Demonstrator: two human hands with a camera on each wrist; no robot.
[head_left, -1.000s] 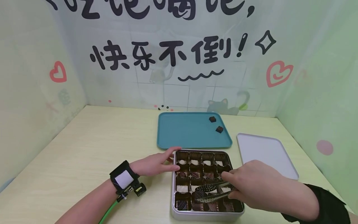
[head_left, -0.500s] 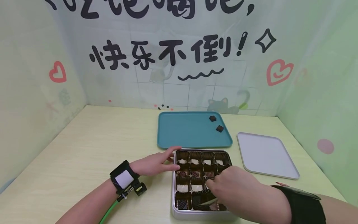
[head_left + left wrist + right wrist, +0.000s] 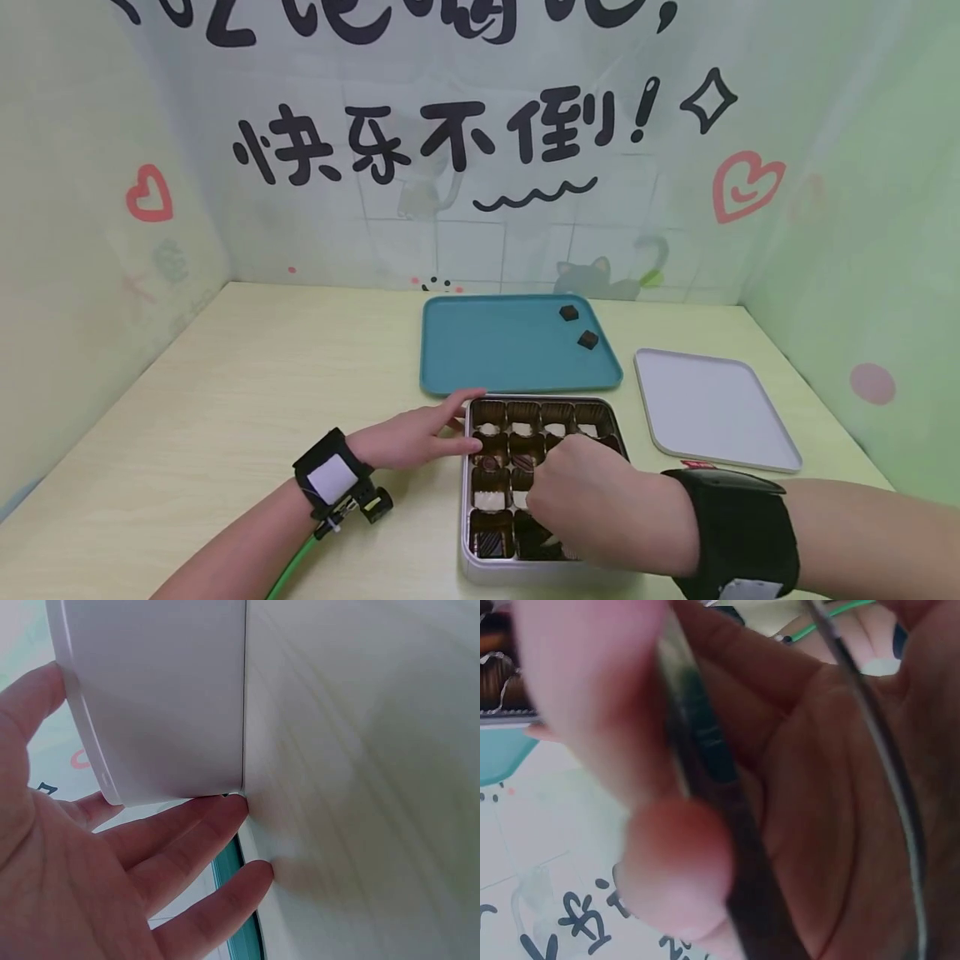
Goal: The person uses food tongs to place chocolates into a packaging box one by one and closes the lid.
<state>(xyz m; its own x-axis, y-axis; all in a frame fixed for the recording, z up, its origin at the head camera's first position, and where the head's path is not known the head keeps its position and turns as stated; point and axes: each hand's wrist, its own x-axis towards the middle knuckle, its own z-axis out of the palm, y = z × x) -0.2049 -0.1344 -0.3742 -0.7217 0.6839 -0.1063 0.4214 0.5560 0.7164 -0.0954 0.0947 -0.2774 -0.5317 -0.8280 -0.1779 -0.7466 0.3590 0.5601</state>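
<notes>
A metal tin [image 3: 540,572] holds chocolates in a brown divided insert. My left hand [image 3: 412,437] touches its back left corner; in the left wrist view the thumb meets the rim and the other fingers reach along the wall with loose, nearly straight fingertips [image 3: 232,810]. Over the tin's front right part, my right hand [image 3: 600,500] grips metal tongs [image 3: 712,750], their arms running through the palm in the right wrist view. The hand covers most of the tongs and several compartments; the tips reach into the front row. A dark striped chocolate [image 3: 490,545] lies in the front left compartment.
Behind the tin lies a teal tray [image 3: 495,346] with two dark chocolates, one near the back [image 3: 568,312]. A white tray [image 3: 720,408] lies to the right, with a small red object [image 3: 697,463] partly showing by its front edge. A printed curtain closes the back.
My right hand has moved left and turned over the tin, and the tongs have gone from plainly visible to mostly hidden beneath it. The left hand stays at the corner.
</notes>
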